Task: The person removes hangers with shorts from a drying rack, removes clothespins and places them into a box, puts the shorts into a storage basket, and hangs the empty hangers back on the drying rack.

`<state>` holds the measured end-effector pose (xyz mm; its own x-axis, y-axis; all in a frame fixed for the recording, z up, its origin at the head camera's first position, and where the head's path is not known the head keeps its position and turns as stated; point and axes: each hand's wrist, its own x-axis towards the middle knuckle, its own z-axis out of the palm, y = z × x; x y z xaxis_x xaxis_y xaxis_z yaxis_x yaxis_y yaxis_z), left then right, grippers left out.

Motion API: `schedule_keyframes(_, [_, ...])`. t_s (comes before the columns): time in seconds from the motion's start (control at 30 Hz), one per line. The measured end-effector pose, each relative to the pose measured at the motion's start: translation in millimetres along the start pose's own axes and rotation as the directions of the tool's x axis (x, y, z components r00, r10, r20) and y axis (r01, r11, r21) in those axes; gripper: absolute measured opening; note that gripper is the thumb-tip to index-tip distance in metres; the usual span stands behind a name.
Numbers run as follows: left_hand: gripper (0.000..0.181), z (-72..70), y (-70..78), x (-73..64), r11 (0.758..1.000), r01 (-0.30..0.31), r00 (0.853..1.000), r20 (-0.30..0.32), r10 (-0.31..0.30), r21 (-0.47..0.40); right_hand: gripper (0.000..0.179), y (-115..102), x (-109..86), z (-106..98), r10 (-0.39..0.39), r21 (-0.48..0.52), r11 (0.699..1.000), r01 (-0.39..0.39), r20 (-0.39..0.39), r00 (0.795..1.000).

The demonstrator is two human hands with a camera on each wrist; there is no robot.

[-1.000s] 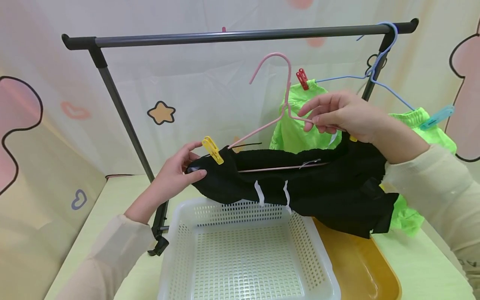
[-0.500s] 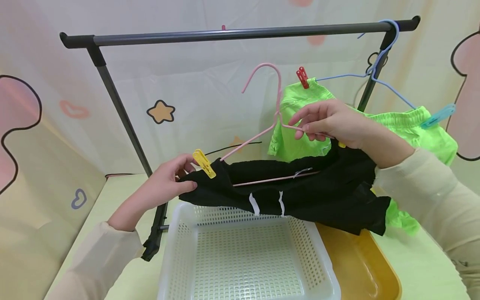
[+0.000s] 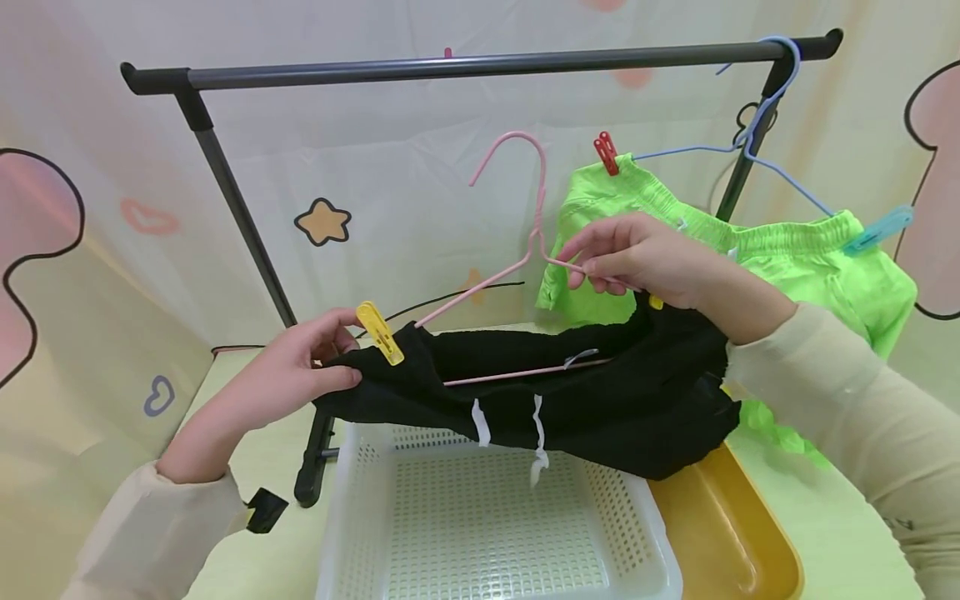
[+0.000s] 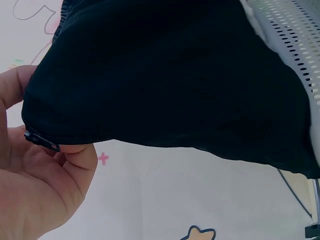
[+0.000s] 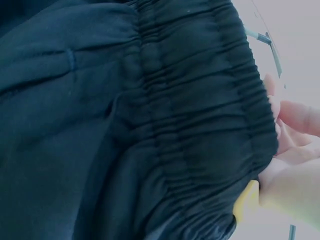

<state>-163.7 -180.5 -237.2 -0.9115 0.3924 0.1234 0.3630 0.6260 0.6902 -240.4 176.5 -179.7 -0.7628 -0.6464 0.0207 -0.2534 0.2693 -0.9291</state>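
Black shorts [image 3: 600, 417] with white drawstring ends hang from a pink hanger [image 3: 539, 204], whose hook points up below the rack's bar. My left hand [image 3: 288, 367] pinches the left side of the shorts, next to a yellow clothespin [image 3: 380, 333] clipped at the waistband. In the left wrist view, a zipper pull [image 4: 42, 140] shows by the fingers. With thumb and fingers, my right hand [image 3: 645, 260] pinches the hanger's right arm. Just under it, a second yellow clothespin [image 3: 656, 302] is mostly hidden. The gathered elastic waistband [image 5: 210, 90] fills the right wrist view.
A black clothes rack [image 3: 375, 75] spans the back. Bright green shorts [image 3: 795, 250] hang on a blue hanger [image 3: 783, 171] at its right end, with red and light-blue clothespins. Below are a white perforated basket [image 3: 663, 550] and a yellow tray [image 3: 750, 533].
Both hands have moved left and somewhat down, carrying the pink hanger and black shorts away from the green shorts. Both grips stay the same.
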Motion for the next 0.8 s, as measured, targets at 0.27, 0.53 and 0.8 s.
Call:
schedule_keyframes(0.27, [0.047, -13.0, 4.4, -14.6, 0.999, 0.007, 1.000, -0.003, -0.007, 0.032, 0.018, 11.8, 7.8, 11.4, 0.022, 0.049, 0.999, -0.023, 0.012, 1.000])
schedule_keyframes(0.53, [0.049, -21.2, -2.7, -25.5, 1.000, -0.005, 1.000, 0.025, 0.005, 0.006, 0.016, 20.6, 15.4, 25.6, 0.084, 0.088, 0.992, -0.088, 0.058, 0.995])
schedule_keyframes(0.8, [0.054, -30.0, -11.6, -38.3, 0.998, 0.007, 1.000, 0.017, -0.008, 0.059, 0.017, 29.9, 22.4, 37.0, 0.105, 0.107, 0.987, -0.117, 0.115, 0.988])
